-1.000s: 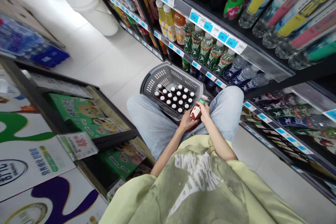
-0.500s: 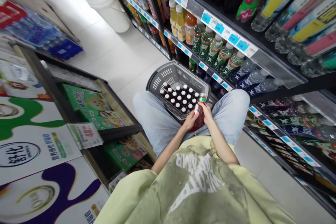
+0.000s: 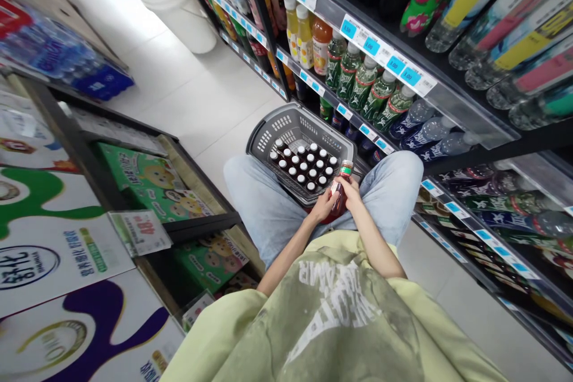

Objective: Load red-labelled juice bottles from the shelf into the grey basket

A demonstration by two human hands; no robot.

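I crouch in a shop aisle with a grey plastic basket (image 3: 273, 131) on the floor between my knees. Several dark bottles with white caps (image 3: 303, 167) stand in rows inside it. Both hands hold one red drink bottle with a green cap (image 3: 340, 194) upright at the basket's near right corner. My left hand (image 3: 323, 208) wraps its lower side. My right hand (image 3: 353, 194) grips it from the right.
A drinks shelf (image 3: 394, 74) with price tags runs along the right, holding green, orange and clear bottles. Boxed goods (image 3: 147, 182) and water packs (image 3: 67, 62) fill low racks on the left. A white bucket (image 3: 176, 9) stands on the tiled floor ahead.
The red bottle was tilted with its label up a second ago; now it stands upright in both hands. The view shifted slightly.
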